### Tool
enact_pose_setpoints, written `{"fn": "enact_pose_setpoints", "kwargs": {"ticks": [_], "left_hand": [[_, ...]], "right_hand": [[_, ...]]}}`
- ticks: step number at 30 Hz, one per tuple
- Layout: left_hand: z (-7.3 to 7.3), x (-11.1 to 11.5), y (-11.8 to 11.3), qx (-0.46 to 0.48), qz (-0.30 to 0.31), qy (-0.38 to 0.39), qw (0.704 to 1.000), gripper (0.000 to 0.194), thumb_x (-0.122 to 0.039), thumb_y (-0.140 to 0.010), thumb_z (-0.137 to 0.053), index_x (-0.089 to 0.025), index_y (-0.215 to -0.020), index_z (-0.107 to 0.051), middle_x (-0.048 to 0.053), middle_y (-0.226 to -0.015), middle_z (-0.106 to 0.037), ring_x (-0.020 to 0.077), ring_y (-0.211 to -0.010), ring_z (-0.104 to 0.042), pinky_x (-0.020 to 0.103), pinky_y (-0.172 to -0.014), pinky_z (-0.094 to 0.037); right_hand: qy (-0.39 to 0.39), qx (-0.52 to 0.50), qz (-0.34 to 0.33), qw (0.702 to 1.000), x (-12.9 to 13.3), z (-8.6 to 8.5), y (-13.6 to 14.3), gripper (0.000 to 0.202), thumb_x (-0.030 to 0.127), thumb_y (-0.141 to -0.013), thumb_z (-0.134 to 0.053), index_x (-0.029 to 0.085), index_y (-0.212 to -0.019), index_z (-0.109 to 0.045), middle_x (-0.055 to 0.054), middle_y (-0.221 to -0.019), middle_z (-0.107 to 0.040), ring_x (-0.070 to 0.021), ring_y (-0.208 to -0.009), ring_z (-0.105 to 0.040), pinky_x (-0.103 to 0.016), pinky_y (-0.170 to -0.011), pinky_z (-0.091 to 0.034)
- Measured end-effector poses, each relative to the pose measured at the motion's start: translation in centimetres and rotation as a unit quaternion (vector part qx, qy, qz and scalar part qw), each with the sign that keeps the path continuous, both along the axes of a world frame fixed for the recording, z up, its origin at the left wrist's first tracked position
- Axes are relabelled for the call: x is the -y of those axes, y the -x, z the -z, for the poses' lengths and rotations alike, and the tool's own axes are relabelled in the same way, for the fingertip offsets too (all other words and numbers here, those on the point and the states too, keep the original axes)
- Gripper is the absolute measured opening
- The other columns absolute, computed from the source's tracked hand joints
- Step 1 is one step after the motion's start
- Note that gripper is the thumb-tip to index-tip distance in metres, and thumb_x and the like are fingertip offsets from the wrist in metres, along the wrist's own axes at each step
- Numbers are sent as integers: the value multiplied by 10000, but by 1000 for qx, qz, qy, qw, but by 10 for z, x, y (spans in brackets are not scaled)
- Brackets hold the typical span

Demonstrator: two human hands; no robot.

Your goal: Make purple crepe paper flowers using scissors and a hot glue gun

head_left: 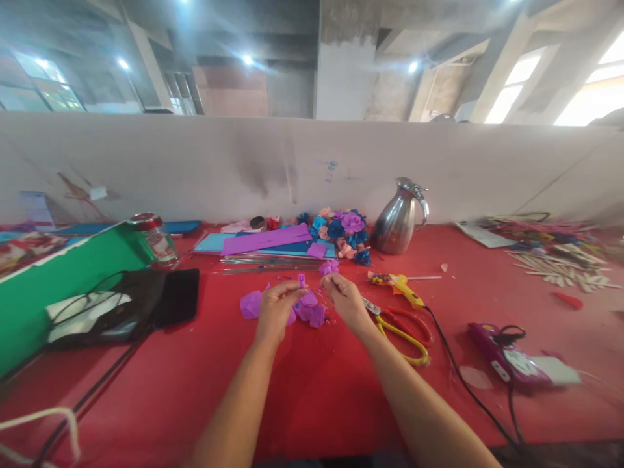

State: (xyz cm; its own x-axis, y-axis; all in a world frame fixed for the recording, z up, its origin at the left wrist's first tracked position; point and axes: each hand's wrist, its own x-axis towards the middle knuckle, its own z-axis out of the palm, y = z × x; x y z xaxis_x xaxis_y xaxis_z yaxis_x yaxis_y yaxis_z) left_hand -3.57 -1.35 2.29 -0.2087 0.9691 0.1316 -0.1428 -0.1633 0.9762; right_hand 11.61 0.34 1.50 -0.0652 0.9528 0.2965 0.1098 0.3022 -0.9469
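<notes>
My left hand [279, 307] is closed in a pinch on a small rolled piece of purple crepe paper [301, 280], which stands up from the fingertips. A short gap away, my right hand [347, 300] has its fingers pressed together; whatever they hold is too small to name. Just beyond those fingertips is a small purple paper flower [329, 267], and I cannot tell whether they touch it. Loose purple paper petals [251, 305] lie on the red table [312, 390], under and around my left hand.
Yellow-handled pliers [404, 341], red-handled scissors [425, 331] and a corded yellow glue gun [398, 285] lie at right, near a purple power strip [507, 357]. Behind stand paper flowers [351, 223], paper strips [268, 239] and a metal jug [397, 218]. A glass jar [158, 240] stands left.
</notes>
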Motion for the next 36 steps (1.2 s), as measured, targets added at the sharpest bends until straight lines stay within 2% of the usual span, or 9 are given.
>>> {"fn": "enact_pose_setpoints", "kwargs": {"ticks": [4,7,9,12,14,16,21,29,36], "left_hand": [[3,-1,0,15,4,12,1000,131,-253,-535,-790,-192,-641,-742,34,-712,-716,178,-710,-613,280,-721,-452],[4,-1,-2,13,10,15,1000,140,-259,-545,-786,-193,-662,-746,43,-730,-727,189,-733,-627,294,-748,-460],[4,-1,-2,18,14,19,1000,134,-262,-553,-781,-194,-663,-745,41,-726,-726,186,-730,-627,294,-749,-459],[6,-2,-2,38,22,19,999,108,-258,-566,-773,-195,-644,-734,33,-721,-715,175,-719,-615,285,-739,-451],[7,-2,-1,42,26,-4,999,82,-246,-579,-767,-196,-627,-723,24,-736,-697,168,-739,-602,276,-745,-442],[9,-3,-1,33,30,-36,998,60,-236,-605,-755,-195,-615,-713,17,-751,-669,164,-771,-584,263,-753,-431],[7,0,-4,-5,56,-68,996,55,-242,-694,-704,-193,-683,-725,28,-779,-637,165,-791,-565,258,-756,-430],[9,-2,-3,-46,73,-58,995,160,-288,-698,-709,-197,-819,-761,57,-906,-691,197,-887,-607,288,-830,-450],[15,-6,1,-88,51,-79,992,106,-272,-685,-711,-202,-751,-755,50,-838,-708,204,-837,-621,322,-821,-465]], "right_hand": [[-58,-31,202,977,-5,-4,-18,307,437,-869,-425,189,-790,-587,6,-623,-507,-142,-600,-454,-258,-595,-367],[-127,55,327,935,-9,-8,-31,248,367,-812,-513,200,-940,-644,-73,-929,-638,-223,-906,-547,-351,-823,-395],[-125,80,297,943,-10,-9,-31,240,353,-798,-536,210,-934,-673,-83,-995,-668,-248,-978,-559,-385,-883,-386],[-60,48,132,988,-5,-8,-19,234,336,-824,-510,204,-828,-703,-68,-848,-717,-224,-855,-623,-351,-828,-437],[-33,56,15,998,1,-6,-7,183,290,-787,-558,210,-833,-716,-49,-844,-731,-214,-828,-646,-329,-804,-456],[-26,85,-51,995,8,-3,5,152,252,-739,-610,220,-836,-723,-32,-863,-737,-213,-824,-657,-319,-788,-464],[-34,115,-31,992,14,3,17,171,280,-790,-569,229,-735,-722,-26,-728,-712,-192,-668,-629,-287,-655,-444],[-62,106,-28,992,10,7,14,185,209,-764,-510,193,-662,-663,-16,-658,-655,-158,-624,-567,-240,-616,-407],[-57,119,-28,991,11,8,16,208,236,-758,-513,164,-570,-563,26,-549,-526,-107,-542,-466,-198,-545,-329]]}}
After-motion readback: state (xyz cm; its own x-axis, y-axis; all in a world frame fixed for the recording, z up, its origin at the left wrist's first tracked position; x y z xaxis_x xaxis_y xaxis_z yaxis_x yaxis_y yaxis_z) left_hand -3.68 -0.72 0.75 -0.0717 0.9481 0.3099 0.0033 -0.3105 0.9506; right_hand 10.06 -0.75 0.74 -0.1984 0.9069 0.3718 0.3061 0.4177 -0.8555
